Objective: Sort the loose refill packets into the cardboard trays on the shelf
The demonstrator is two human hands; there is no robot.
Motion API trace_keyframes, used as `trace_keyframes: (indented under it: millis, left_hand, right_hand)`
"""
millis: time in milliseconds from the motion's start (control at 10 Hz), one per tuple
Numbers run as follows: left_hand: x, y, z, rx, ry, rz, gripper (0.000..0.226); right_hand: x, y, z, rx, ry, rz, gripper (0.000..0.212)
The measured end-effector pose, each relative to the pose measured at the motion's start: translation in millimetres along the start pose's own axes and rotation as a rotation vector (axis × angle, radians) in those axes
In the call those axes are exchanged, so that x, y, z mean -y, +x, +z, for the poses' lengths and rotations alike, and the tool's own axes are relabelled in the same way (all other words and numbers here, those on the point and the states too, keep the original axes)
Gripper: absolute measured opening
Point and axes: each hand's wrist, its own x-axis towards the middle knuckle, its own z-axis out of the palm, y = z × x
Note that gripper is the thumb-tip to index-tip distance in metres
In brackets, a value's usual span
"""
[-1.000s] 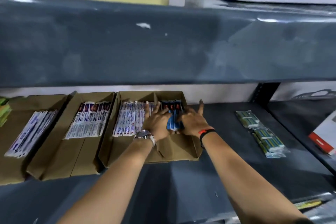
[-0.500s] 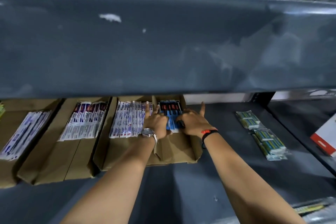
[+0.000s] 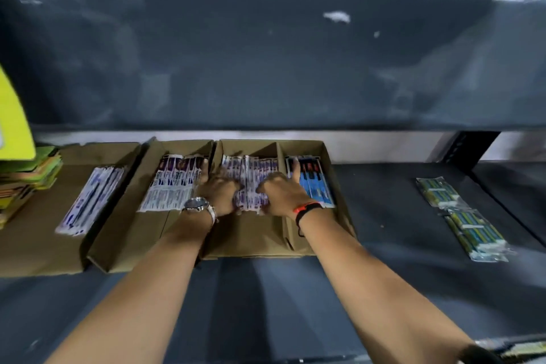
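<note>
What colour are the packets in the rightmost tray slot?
Bright blue with dark tops, clearest in the head view.

a single head-worn wide-angle view looks forward and down into a dark grey metal shelf (image 3: 384,289), close enough that both forearms reach in from the bottom edge. the grey underside of the upper shelf (image 3: 266,53) fills the top half.

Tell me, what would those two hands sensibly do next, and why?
Probably squeeze the white-and-purple packets together and square them against the divider. Both the left hand and the right hand rest on that pile in the divided tray, and it looks uneven, while the blue packets alongside lie neat. The green packets, loose on the shelf, could follow.
</note>
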Motion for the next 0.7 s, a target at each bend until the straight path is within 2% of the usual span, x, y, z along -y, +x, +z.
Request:
trace_keyframes:
  millis: [100, 200, 400, 600, 700]
  left_hand:
    - [-4, -2, 7, -0.005, 0.019, 0.009, 0.05]
    - [-5, -2, 14, -0.036, 0.024, -0.004, 0.034]
    - [-3, 1, 19, -0.086, -0.013, 0.027, 0.039]
    - [-9, -8, 13, -0.129, -0.012, 0.001, 0.038]
    - [-10, -18, 3, -0.149, 0.019, 0.003, 0.042]
  right_hand:
    - [7, 4, 4, 0.041, -0.029, 0.003, 0.038]
    - [7, 8, 9, 0.023, -0.023, 0.025, 0.032]
    - [6, 12, 13, -0.025, -0.01, 0.04, 0.028]
    - [9, 4, 7, -0.027, 0.053, 0.058, 0.034]
    - [9, -7, 1, -0.075, 0.119, 0.107, 0.028]
